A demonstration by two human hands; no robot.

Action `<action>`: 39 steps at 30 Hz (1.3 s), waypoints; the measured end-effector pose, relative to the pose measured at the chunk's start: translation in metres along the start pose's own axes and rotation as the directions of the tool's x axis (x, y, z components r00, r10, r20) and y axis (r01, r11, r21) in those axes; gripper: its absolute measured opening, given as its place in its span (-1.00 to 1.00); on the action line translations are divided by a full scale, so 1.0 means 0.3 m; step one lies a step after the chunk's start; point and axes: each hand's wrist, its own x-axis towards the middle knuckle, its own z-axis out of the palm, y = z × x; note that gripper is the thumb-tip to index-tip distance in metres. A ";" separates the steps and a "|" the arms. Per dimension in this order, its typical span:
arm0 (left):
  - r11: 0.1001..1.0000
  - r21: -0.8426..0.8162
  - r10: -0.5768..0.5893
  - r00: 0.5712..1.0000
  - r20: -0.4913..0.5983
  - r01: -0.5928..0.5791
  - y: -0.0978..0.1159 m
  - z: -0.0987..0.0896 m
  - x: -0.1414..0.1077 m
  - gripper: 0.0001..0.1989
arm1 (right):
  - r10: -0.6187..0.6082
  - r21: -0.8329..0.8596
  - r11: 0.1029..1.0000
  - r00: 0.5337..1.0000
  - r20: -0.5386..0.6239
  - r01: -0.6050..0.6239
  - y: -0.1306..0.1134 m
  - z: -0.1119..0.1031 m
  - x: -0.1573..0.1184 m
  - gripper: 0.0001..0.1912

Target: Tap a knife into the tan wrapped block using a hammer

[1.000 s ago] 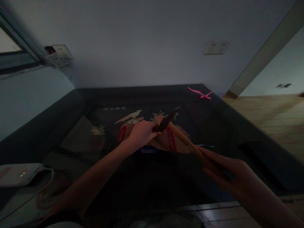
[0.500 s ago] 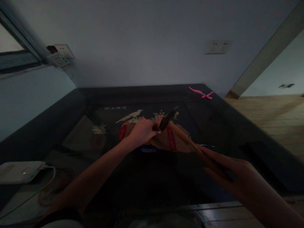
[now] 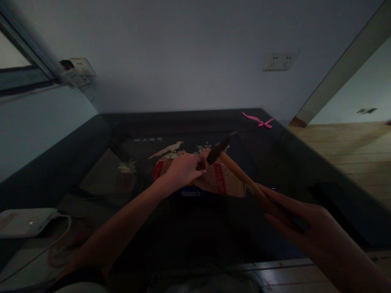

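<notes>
My right hand is wrapped round the wooden handle of a hammer. Its dark metal head is tilted up close to the fingertips of my left hand, a small gap away. The left thumb and fingers are pinched together; whatever they hold is hidden or too small to name. Beneath them lies a tan, dotted flat piece with red bands, partly covered by the left hand. The edge of a blue object with a pale label shows under it.
The dark tabletop bears a bird-and-flower print. A pink ribbon lies at the back right. On the left is a white device with a cable. A dark flat object lies at the right, and wall sockets are behind.
The hammer head has lifted slightly and shifted right, away from the left fingertips. My left hand stays at nearly the same spot, still pinched.
</notes>
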 end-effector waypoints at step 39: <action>0.989 -0.150 -0.023 0.977 -0.212 -0.009 -0.057 0.013 -0.081 -0.95 | 0.249 0.160 0.955 0.968 0.022 -0.250 0.038 0.064 -0.052 -0.48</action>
